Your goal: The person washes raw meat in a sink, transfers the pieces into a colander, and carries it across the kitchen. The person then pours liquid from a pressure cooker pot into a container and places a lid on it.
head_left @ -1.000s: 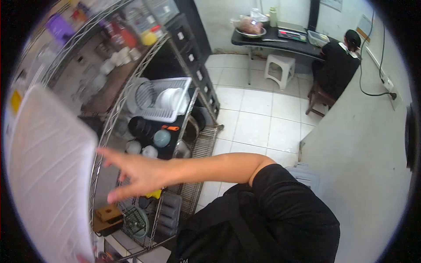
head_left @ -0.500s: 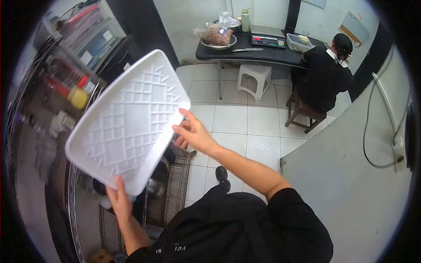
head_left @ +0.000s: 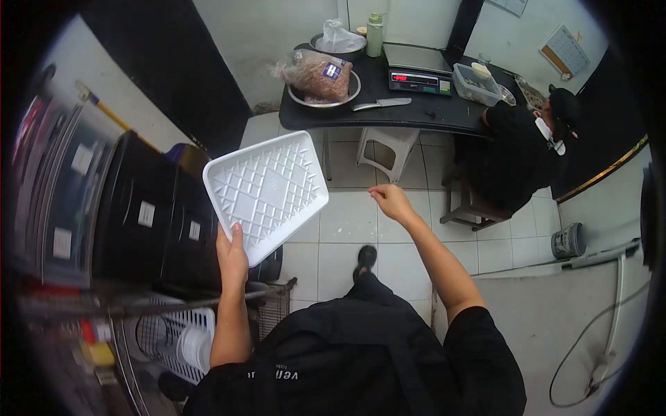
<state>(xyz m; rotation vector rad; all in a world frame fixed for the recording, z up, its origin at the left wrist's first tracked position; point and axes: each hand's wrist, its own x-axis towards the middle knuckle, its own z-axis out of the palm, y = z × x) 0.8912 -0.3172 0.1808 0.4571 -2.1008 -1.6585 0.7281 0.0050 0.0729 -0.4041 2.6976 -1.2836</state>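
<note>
A white foam tray (head_left: 267, 197) with a raised criss-cross pattern is tilted in front of me, left of centre. My left hand (head_left: 233, 256) grips its lower left edge, thumb on the inner face and fingers behind. Over the tiled floor, my right hand (head_left: 393, 202) is apart from the tray, its fingers bent and drawn together with nothing visible in them. Ahead stands a black table (head_left: 388, 119) with a knife (head_left: 381, 104), a digital scale (head_left: 418, 80) and a plastic bag of pinkish food (head_left: 322, 75) in a metal bowl (head_left: 355, 89).
A person (head_left: 513, 156) in black sits at the table's right end by a clear plastic container (head_left: 477, 84). Beneath the table is a white stool (head_left: 388, 149). Dark drawers (head_left: 132, 208) and a white basket (head_left: 208, 319) stand left. A grey bucket (head_left: 569, 241) is at right.
My right hand has let go of the tray and moved right. The left hand still holds the tray, now farther forward. My view has come closer to the table.
</note>
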